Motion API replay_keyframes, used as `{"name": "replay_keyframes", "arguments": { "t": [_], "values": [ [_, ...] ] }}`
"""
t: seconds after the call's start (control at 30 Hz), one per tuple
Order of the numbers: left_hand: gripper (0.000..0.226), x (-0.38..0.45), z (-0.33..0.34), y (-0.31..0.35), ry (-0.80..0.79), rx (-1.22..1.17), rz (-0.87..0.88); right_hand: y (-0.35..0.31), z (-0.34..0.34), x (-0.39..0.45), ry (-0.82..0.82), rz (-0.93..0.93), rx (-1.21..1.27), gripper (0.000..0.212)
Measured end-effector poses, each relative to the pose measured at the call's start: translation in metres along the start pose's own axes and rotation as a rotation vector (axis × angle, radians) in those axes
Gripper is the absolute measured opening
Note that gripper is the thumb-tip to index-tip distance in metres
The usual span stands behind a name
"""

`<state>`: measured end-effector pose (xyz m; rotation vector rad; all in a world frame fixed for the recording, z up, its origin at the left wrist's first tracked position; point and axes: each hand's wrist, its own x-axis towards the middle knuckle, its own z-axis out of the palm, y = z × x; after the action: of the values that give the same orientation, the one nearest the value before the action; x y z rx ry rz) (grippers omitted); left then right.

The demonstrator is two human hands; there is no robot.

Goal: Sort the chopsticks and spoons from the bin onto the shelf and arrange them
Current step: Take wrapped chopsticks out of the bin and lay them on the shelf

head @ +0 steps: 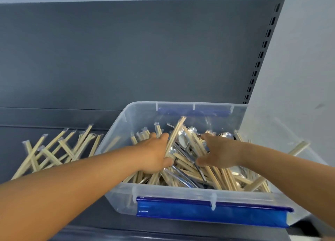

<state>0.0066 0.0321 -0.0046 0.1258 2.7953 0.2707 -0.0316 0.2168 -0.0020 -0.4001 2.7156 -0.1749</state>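
Bin: clear plastic, blue latch handles, sits on the grey shelf. Inside it, a tangled heap of chopsticks and spoons.

Left of the bin, a loose pile of chopsticks lies criss-crossed on the shelf.

Left hand inside the bin, fingers curled round a slanted bundle of chopsticks. Right hand inside the bin too, fingers spread over the heap; whether it grips anything, cannot tell.

Chopsticks: pale wood, thin, stiff, light, each pair in a slick clear sleeve, so probably slippery; best gathered mid-length. Spoons: polished metal, heavier, smooth; handles likely snag among the sticks.
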Motion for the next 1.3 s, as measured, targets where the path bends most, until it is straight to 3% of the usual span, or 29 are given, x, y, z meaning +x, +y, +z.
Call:
{"name": "replay_keyframes", "arguments": {
  "t": [0.2, 0.4, 0.57, 0.73, 0.83, 0.93, 1.17, 1.23, 1.3],
  "values": [
    [0.091, 0.009, 0.000, -0.001, 0.062, -0.089, -0.012, -0.002, 0.004, 0.004, 0.066, 0.052, 0.055, 0.094],
    [0.111, 0.015, 0.004, -0.004, 0.036, -0.136, -0.093, 0.004, 0.007, 0.001, -0.013, 0.117, 0.059, 0.102],
    [0.124, 0.019, 0.003, -0.001, 0.125, -0.278, -0.112, -0.001, 0.010, 0.007, 0.059, 0.151, 0.206, 0.093],
    [0.128, 0.020, 0.003, -0.003, 0.110, -0.393, -0.181, 0.000, 0.009, 0.006, 0.069, 0.183, 0.333, 0.086],
    [0.119, 0.018, 0.003, -0.002, 0.119, -0.403, -0.178, -0.003, 0.008, 0.005, 0.059, 0.196, 0.401, 0.065],
    [0.091, 0.020, 0.002, -0.002, 0.138, -0.410, -0.179, -0.006, 0.007, 0.004, 0.029, 0.196, 0.415, 0.052],
    [0.043, 0.023, 0.002, -0.002, 0.126, -0.405, -0.179, -0.010, 0.006, 0.004, -0.015, 0.221, 0.376, 0.059],
    [0.022, 0.023, 0.003, 0.001, 0.129, -0.430, -0.148, -0.010, 0.004, 0.002, -0.010, 0.226, 0.346, 0.048],
    [0.021, 0.024, 0.004, 0.002, 0.109, -0.455, -0.135, -0.010, 0.000, -0.002, 0.010, 0.230, 0.294, 0.033]
  ]
}}
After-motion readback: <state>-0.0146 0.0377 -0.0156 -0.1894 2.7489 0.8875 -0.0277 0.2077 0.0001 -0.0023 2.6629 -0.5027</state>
